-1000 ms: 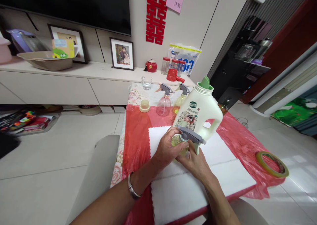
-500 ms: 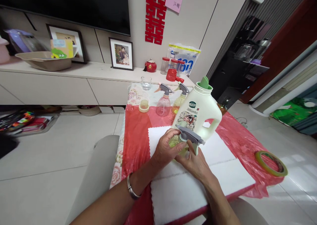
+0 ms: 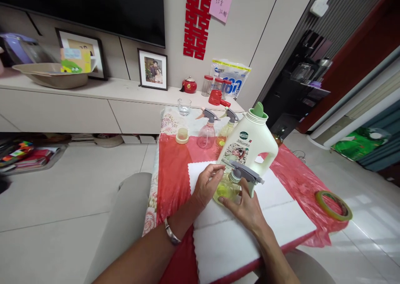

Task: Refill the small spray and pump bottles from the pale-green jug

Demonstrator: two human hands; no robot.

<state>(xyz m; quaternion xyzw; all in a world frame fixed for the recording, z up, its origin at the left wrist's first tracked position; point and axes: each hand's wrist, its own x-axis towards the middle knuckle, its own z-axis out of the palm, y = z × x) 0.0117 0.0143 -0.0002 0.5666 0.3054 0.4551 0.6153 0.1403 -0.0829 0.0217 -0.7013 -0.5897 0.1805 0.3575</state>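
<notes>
A small clear spray bottle [image 3: 227, 187] with yellowish liquid and a grey trigger head stands on a white cloth [image 3: 246, 225]. My left hand [image 3: 206, 185] curls against the bottle's left side, fingertips near its neck. From below and to the right, my right hand [image 3: 245, 209] cups the bottle, its fingers around the base under the trigger. Just behind the small bottle stands a large white jug [image 3: 251, 141] with a green spout and a picture label.
Two more spray bottles [image 3: 208, 132] and a small yellow cap [image 3: 182, 136] stand farther back on the red plastic sheet [image 3: 171, 167]. A drinking glass [image 3: 184, 106] sits at the far end. A green tape roll [image 3: 333, 205] lies at the right edge. A grey chair [image 3: 125, 217] stands at the left.
My left hand has slid off the top of the small bottle to its side, uncovering the body. The bottle stays between both hands on the cloth. The view has shifted slightly.
</notes>
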